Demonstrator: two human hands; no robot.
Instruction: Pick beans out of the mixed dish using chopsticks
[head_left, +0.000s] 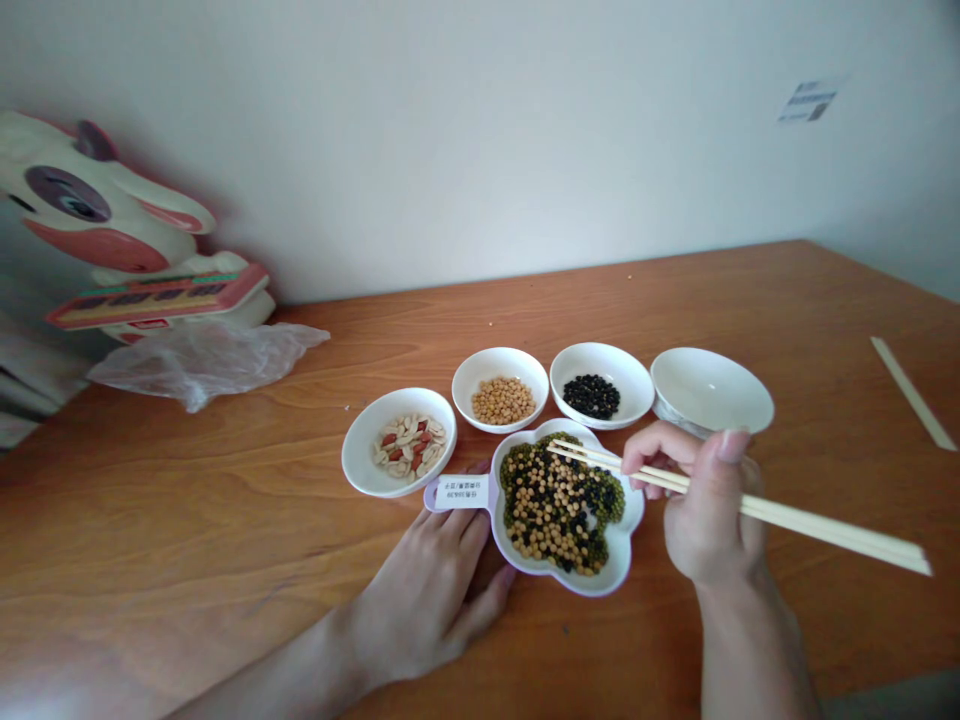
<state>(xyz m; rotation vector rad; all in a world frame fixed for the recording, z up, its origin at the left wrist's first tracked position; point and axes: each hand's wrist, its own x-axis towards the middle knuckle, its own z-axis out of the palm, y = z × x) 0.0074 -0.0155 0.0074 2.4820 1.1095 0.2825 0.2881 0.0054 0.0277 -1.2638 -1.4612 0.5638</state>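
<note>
A pair of pale wooden chopsticks (825, 523) is gripped in my right hand (712, 505), which is closed around them. Their tips are over the mixed beans at the upper part of a white, flower-shaped bowl (616, 572) with a purple rim. Inside it lie yellow, black and green beans (559, 500) together. I cannot make out any bean between the tips. My left hand (431, 580) steadies this bowl at its labelled handle (461, 492), fingers passing under the handle and thumb by the rim. Part of those fingers is hidden.
Behind stand white bowls: one with peanuts and pale seeds (409, 447), one with yellow beans (502, 400), one with black beans (592, 397), and an empty white bowl (712, 385). A cow toy (150, 240), a plastic bag (210, 360) and a paper sleeve (913, 392) lie farther out.
</note>
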